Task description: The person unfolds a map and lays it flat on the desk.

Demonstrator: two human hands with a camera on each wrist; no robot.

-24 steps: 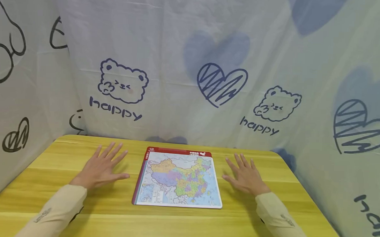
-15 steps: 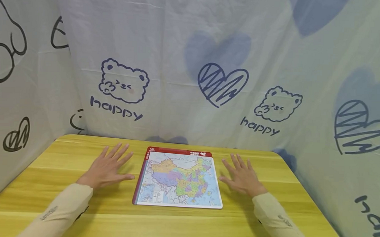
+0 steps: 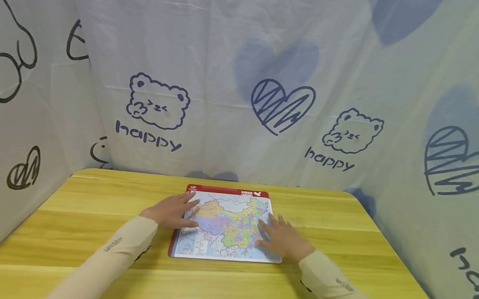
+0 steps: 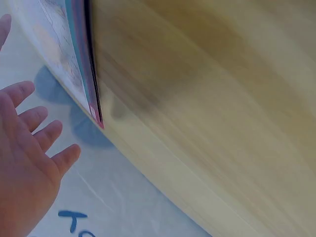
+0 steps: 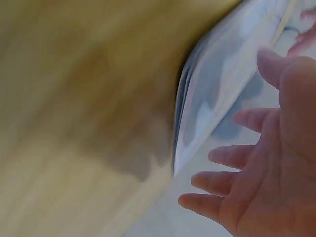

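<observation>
A flat rectangular board printed with a colourful map of China [image 3: 229,228] lies on the yellow wooden table, a red band along its far edge. My left hand [image 3: 170,212] reaches over the board's left side, fingers extended and spread. Over the right side is my right hand [image 3: 283,240], its fingers extended too. Neither hand holds anything. In the left wrist view, the left hand [image 4: 24,158] is raised above the map's surface, and the board's side edge shows thin stacked layers. The right wrist view has the right hand [image 5: 271,158] above the board's rounded corner [image 5: 185,89].
The wood-grain table [image 3: 227,283] extends around the board on every side. Behind it and at both sides hangs pale cloth [image 3: 215,148] printed with hearts, bears and the word "happy". Beige sleeves [image 3: 109,259] cover both forearms.
Both hands have moved inward from beside the map board to over its left and right sides. The board itself stays where it was on the table.
</observation>
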